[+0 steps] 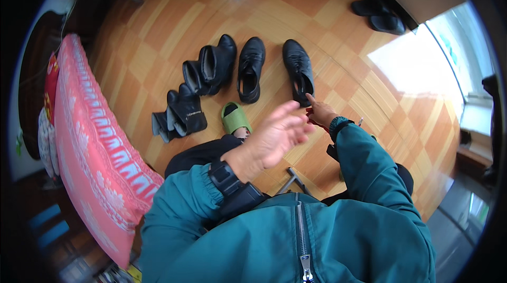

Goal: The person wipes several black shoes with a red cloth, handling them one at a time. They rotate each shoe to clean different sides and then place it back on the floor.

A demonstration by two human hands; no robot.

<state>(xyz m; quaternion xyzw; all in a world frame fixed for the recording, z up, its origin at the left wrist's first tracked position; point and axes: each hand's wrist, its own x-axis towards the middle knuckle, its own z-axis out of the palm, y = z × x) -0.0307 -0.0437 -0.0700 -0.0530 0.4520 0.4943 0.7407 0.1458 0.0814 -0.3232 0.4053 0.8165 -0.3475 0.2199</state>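
Note:
My left hand [273,136] is raised over the floor, fingers apart, holding nothing. My right hand [323,113] reaches forward, one digit touching the heel of a black lace-up shoe [298,61]. A red thing [311,116] shows at the underside of that hand, mostly hidden; whether it is gripped cannot be told. To the left stands the matching black shoe [251,70], toe pointing away from me. Farther left are a pair of taller black ankle boots [222,61] and a pair of shorter black boots [194,118] with a metal trim on the side.
A green slipper [234,118] is on my left foot. Metal legs [292,180] show between my knees. A bed or seat with a pink lace-edged cover [91,136] borders the left. Black slippers [378,15] lie by the far-right wall, on the wood-patterned floor [170,17].

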